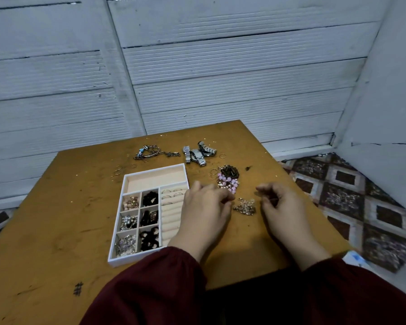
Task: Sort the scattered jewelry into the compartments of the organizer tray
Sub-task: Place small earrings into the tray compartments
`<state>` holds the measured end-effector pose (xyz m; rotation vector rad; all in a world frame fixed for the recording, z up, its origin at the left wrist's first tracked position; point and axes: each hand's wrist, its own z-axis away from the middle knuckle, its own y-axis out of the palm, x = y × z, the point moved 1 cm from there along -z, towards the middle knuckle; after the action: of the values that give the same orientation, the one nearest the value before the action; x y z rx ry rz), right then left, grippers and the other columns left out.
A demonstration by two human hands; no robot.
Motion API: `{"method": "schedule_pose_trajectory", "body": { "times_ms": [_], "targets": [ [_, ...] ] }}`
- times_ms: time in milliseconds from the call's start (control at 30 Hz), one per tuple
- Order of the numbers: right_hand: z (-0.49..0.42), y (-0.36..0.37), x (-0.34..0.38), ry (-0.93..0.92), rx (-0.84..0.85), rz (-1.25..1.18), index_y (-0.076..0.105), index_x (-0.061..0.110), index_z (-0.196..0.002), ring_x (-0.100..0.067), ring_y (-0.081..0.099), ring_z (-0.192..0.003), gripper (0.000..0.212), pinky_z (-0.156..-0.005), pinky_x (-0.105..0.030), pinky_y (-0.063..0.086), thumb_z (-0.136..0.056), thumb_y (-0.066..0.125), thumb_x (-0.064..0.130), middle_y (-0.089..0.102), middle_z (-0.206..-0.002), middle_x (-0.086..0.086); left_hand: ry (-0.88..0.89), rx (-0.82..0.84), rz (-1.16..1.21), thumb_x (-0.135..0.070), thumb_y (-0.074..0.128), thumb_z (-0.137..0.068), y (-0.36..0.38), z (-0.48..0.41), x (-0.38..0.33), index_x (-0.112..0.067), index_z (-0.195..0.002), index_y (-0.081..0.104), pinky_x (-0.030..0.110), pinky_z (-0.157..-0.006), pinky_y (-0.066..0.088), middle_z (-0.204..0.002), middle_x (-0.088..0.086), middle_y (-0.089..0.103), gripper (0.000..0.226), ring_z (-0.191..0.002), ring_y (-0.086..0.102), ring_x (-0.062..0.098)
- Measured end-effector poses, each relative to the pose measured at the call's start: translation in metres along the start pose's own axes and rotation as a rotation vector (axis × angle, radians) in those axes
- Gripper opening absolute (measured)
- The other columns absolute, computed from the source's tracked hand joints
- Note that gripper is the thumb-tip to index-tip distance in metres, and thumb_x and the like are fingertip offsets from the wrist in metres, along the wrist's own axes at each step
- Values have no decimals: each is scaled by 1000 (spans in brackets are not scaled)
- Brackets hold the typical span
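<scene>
The white organizer tray (117,233) with beige lining lies left of centre on the table. Its long top compartment (157,177) is empty, and the small ones hold earrings (130,202) and black hair ties (150,239). A few rings (171,195) sit in the ring rolls. My left hand (204,209) lies over the tray's right edge, fingers curled beside a gold jewelry cluster (244,206). My right hand (278,204) hovers right of that cluster with curled fingers. Whether either hand pinches something is hidden.
Pink bead bracelets (227,183) and a dark bracelet (230,171) lie just beyond the hands. Watches (199,154) and chain bracelets (150,152) lie near the table's far edge. Loose gold rings (118,171) lie by the tray's far left corner. A patterned floor (352,198) lies to the right.
</scene>
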<state>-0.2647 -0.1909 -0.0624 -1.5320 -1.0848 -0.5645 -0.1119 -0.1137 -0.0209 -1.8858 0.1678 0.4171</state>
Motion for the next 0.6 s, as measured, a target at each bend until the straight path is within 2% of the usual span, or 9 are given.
{"method": "schedule_pose_trajectory", "body": {
  "times_ms": [200, 400, 600],
  "targets": [
    [-1, 2, -2, 19, 14, -31, 62, 27, -92, -11, 62, -94, 32, -86, -23, 46, -85, 55, -4, 67, -99, 2, 46, 93, -116, -43, 49, -94, 11, -5, -12, -33, -113, 64, 34, -83, 31, -107, -9, 62, 26, -103, 36, 19],
    [0, 0, -2, -1, 3, -49, 63, 25, -90, -13, 63, -93, 34, -85, -23, 46, -83, 54, -7, 67, -98, -1, 38, 124, -189, -46, 47, -94, 17, -7, -17, -31, -117, 64, 36, -85, 28, -110, -5, 59, 32, -110, 35, 23],
    [0, -1, 0, -8, 6, -20, 64, 25, -91, -13, 62, -93, 33, -87, -26, 48, -82, 53, -5, 67, -97, 1, 28, 126, -197, -48, 52, -90, 19, -7, -17, -33, -114, 61, 37, -88, 28, -112, -8, 58, 29, -112, 34, 22]
  ]
}}
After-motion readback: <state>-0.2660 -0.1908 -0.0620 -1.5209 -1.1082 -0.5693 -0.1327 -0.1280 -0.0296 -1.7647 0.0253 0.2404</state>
